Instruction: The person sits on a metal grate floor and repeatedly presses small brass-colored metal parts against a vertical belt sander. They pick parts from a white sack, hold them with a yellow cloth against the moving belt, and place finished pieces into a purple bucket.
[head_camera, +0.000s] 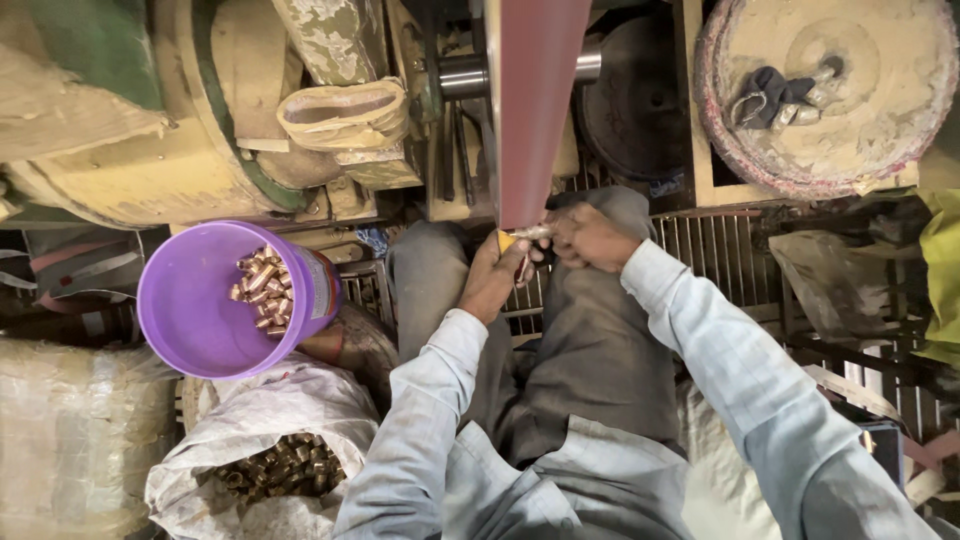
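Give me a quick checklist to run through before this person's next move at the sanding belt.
1. Both hands on the part: ok. Left hand and right hand pinch a small metal piece.
2. Piece at the belt: ok, at its lower end.
3. Fingers clear of the belt: cannot tell, they are very close.
4. Bucket within reach: ok, by the left knee, holding brass pieces.
5. Sack of parts open: ok.
6. Sleeves clear of the belt: ok.
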